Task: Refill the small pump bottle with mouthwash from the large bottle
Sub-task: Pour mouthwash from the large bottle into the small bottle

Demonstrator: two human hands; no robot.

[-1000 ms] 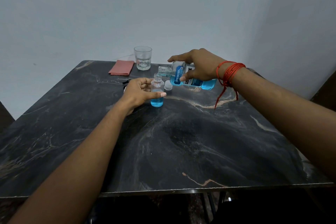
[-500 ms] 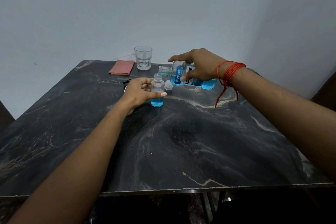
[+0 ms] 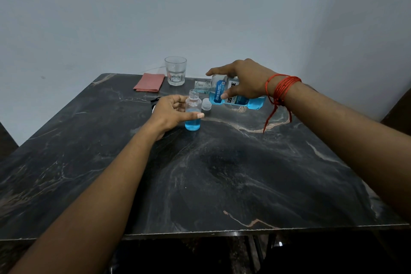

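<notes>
right hand gripping tilted large clear blue-mouthwash bottle, pouring toward nine o'clock; left hand clasping small clear plastic bottle, roughly one-third full; pump unfitted.

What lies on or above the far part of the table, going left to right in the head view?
Pink cloth → drinking glass → small pump bottle, steadied by the left hand → white cap → large mouthwash bottle, tipped by the right hand.

Large bottle tilted over small bottle
</notes>
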